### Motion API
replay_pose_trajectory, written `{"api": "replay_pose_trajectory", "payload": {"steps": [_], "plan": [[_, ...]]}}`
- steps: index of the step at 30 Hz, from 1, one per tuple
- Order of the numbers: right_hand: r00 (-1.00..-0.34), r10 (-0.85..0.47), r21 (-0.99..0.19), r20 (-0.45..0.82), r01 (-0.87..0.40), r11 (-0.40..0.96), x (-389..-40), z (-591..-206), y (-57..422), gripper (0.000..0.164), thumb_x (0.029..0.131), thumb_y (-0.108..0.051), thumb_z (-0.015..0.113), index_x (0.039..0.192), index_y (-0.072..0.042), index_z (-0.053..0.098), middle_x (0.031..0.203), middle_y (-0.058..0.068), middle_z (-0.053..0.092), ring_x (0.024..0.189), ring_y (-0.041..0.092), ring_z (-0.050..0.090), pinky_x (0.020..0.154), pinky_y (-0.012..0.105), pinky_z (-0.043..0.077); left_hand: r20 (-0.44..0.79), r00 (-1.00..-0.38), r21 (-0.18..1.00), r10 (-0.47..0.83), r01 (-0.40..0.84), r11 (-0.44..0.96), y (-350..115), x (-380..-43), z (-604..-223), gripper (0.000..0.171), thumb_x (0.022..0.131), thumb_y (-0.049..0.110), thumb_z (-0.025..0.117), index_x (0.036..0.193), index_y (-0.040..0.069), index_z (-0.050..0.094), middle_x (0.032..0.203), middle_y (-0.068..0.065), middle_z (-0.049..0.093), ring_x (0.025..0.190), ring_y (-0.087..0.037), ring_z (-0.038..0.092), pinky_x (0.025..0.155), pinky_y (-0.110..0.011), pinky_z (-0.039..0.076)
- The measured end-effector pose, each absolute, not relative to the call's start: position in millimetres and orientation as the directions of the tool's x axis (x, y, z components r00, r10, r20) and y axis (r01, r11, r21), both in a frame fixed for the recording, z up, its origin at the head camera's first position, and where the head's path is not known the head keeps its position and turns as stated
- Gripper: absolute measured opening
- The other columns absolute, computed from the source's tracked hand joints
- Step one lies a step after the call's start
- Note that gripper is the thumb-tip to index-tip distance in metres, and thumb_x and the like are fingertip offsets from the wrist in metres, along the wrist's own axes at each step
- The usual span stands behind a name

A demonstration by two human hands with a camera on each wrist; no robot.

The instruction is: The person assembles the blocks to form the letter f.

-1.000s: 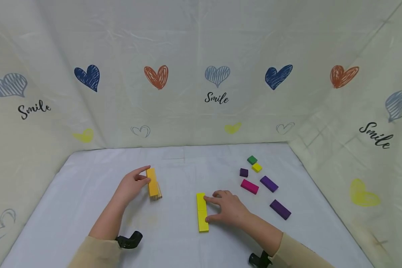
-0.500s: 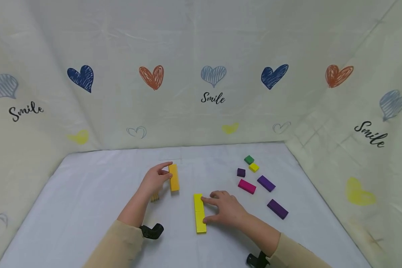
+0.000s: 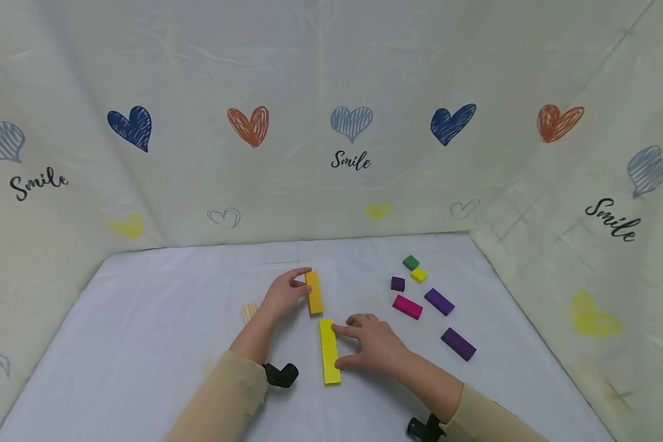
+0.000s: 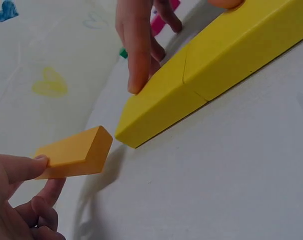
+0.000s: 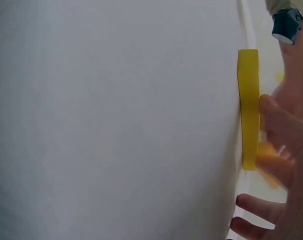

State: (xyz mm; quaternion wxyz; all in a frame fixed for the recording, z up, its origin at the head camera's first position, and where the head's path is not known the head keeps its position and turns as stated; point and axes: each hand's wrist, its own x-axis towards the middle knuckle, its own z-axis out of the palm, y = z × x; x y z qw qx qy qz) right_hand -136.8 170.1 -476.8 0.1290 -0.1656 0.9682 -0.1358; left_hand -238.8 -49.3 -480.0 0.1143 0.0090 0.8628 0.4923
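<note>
Thumb and fingers of my left hand [image 3: 285, 296] pinch an orange wooden block [image 3: 314, 293], held slightly above the table just beyond the yellow blocks. The left wrist view shows this orange block [image 4: 74, 152] with its near end by the yellow row. Two yellow blocks [image 3: 329, 351] lie end to end in a straight line on the table. My right hand [image 3: 377, 345] rests its index fingertip on the far yellow block and its thumb on the near one, along their right side. Its other fingers are spread. In the right wrist view the yellow row [image 5: 249, 110] is seen from its side.
Light wooden pieces [image 3: 248, 312] sit behind my left forearm, partly hidden. To the right lie a pink block [image 3: 407, 307], two long purple blocks [image 3: 439, 302], a small dark purple block [image 3: 398, 283], a small yellow block [image 3: 418, 275] and a green one [image 3: 411, 262].
My left hand has carried the orange block rightward, from beside the light wooden pieces to just beyond the yellow row. My right hand stays at the yellow blocks.
</note>
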Motion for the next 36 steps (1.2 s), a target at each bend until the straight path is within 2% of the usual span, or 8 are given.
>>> {"api": "replay_pose_trajectory", "payload": {"steps": [4,9,16,31,36], "plan": [[-0.911,-0.36,-0.315,-0.201,-0.288,0.904,-137,-478,171,0.074,0.073,-0.06,0.079,0.14,-0.038,0.057,0.132,0.005,0.056,0.124,0.029,0.048,0.098,0.055,0.044,-0.187,-0.972,0.85,0.143,-0.087,0.52,-43,-239,-484,0.044,0.093,0.02,0.069,0.136,0.025,0.061,0.121,-0.009,0.064,0.1,-0.024,0.061,0.088,-0.042,0.052],[-0.912,-0.361,-0.313,-0.197,-0.29,0.904,-138,-480,172,0.074,0.073,-0.061,0.078,0.14,-0.038,0.057,0.131,0.005,0.056,0.124,0.029,0.048,0.098,0.055,0.044,-0.181,-0.969,0.841,0.167,-0.065,0.537,-40,-237,-487,0.044,0.092,0.022,0.071,0.136,0.022,0.062,0.115,-0.008,0.066,0.097,-0.022,0.061,0.087,-0.041,0.051],[-0.911,-0.363,-0.307,-0.197,-0.295,0.905,-139,-480,171,0.074,0.073,-0.062,0.078,0.14,-0.038,0.057,0.131,0.005,0.056,0.124,0.029,0.048,0.098,0.056,0.044,-0.192,-0.965,0.825,0.179,-0.06,0.563,-40,-235,-488,0.045,0.091,0.024,0.072,0.135,0.023,0.062,0.108,-0.006,0.068,0.094,-0.022,0.062,0.09,-0.043,0.051],[-0.911,-0.366,-0.305,-0.189,-0.3,0.904,-138,-478,172,0.074,0.073,-0.062,0.078,0.139,-0.038,0.057,0.131,0.005,0.056,0.124,0.03,0.048,0.098,0.055,0.044,-0.229,-0.946,0.766,0.229,-0.03,0.642,-34,-242,-488,0.043,0.093,0.028,0.071,0.135,0.027,0.062,0.11,-0.006,0.065,0.096,-0.023,0.058,0.095,-0.045,0.049],[-0.909,-0.368,-0.308,-0.194,-0.299,0.903,-138,-478,171,0.073,0.073,-0.061,0.078,0.139,-0.038,0.058,0.131,0.004,0.056,0.123,0.029,0.048,0.098,0.055,0.044,-0.249,-0.94,0.734,0.234,-0.025,0.679,-34,-245,-488,0.041,0.093,0.03,0.07,0.134,0.027,0.063,0.106,-0.005,0.061,0.095,-0.024,0.053,0.091,-0.042,0.048]]}}
